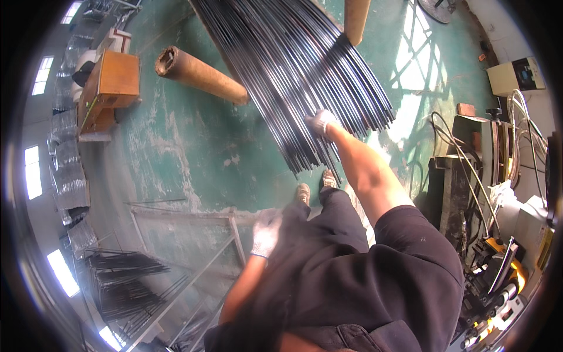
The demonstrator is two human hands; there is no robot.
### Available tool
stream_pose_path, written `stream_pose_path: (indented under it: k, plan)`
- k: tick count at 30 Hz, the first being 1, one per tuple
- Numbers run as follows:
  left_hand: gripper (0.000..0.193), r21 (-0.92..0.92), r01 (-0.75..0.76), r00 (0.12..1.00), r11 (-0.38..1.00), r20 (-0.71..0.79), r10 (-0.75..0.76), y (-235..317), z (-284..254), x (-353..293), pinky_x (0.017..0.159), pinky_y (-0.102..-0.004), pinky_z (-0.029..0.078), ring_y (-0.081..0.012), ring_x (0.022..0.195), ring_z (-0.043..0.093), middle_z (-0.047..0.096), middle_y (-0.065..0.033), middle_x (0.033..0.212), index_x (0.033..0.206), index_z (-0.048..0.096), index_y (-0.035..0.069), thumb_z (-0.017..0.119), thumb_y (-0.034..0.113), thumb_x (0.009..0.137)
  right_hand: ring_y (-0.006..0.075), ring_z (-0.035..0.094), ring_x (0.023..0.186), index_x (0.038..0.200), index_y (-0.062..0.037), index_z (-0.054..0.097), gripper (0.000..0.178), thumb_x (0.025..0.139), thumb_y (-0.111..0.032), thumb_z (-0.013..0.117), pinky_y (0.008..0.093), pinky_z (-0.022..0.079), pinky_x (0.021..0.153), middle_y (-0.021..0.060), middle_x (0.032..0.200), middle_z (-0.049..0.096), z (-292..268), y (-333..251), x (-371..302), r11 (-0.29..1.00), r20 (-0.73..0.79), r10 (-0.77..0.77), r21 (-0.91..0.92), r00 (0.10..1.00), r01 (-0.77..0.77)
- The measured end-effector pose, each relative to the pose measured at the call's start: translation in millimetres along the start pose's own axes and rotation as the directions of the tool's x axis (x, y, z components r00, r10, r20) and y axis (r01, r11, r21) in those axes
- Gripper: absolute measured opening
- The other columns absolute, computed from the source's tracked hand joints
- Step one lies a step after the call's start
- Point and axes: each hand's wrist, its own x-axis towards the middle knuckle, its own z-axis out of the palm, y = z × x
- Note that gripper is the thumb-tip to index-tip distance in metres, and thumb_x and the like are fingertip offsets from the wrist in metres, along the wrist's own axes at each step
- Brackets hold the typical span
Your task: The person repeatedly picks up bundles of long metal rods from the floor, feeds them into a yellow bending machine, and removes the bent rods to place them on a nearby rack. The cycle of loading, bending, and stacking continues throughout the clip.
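A wide bundle of long, thin dark metal rods lies side by side and runs from the far edge toward my feet. My right hand, in a whitish work glove, reaches down to the near part of the bundle. Its fingers are curled in among the rods, and how many they grip is hidden. Beside my left thigh hangs my left hand, also gloved and away from the rods. Motion blur smears its fingers, and nothing shows in it.
A brown cardboard tube is left of the rods; another tube stands beyond. A wooden cabinet is far left. Near left stands a metal frame by more dark rods. Cables and machinery line the right.
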Motion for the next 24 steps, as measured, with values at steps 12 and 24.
stream_pose_path:
  k: [12, 24]
  plan:
    - [0.042, -0.234, -0.249, 0.908, 0.94, 0.283, 0.311, 30.4, -7.4, 107.8, 0.083, -0.0332, 0.059, -0.0206, 0.094, 0.071, 0.073, -0.0151, 0.108, 0.132, 0.059, -0.007, 0.065, 0.014, 0.096, 0.0445, 0.071, 0.113, 0.12, 0.0091, 0.072, 0.071, 0.094, -0.057, 0.07, 0.049, 0.055, 0.1, 0.0348, 0.113, 0.072, 113.8, 54.1, -213.3, 0.864, -0.214, 0.352, 0.449, 0.911, -0.228]
    - [0.044, -0.718, 0.487, 0.755, 0.497, 0.632, 0.173, 91.7, 55.1, 177.6, 0.102, -0.0536, 0.057, -0.0367, 0.11, 0.071, 0.072, -0.0194, 0.123, 0.138, 0.057, -0.001, 0.047, 0.033, 0.113, 0.0449, 0.073, 0.085, 0.085, -0.0081, 0.074, 0.021, 0.074, -0.021, 0.086, 0.051, 0.057, 0.082, 0.0225, 0.084, 0.075, 440.2, 64.5, -781.1, 0.404, -0.345, 0.899, 0.416, 0.27, -0.815]
